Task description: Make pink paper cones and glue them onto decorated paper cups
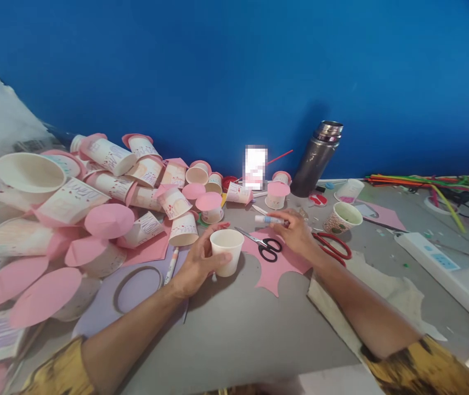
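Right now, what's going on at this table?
A person is working with both bare hands at a grey table. The left hand grips a plain white paper cup standing upright. The right hand holds a small white tube, possibly glue. Black scissors lie on a pink paper sheet between the hands. A pile of decorated cups with pink lids sits to the left.
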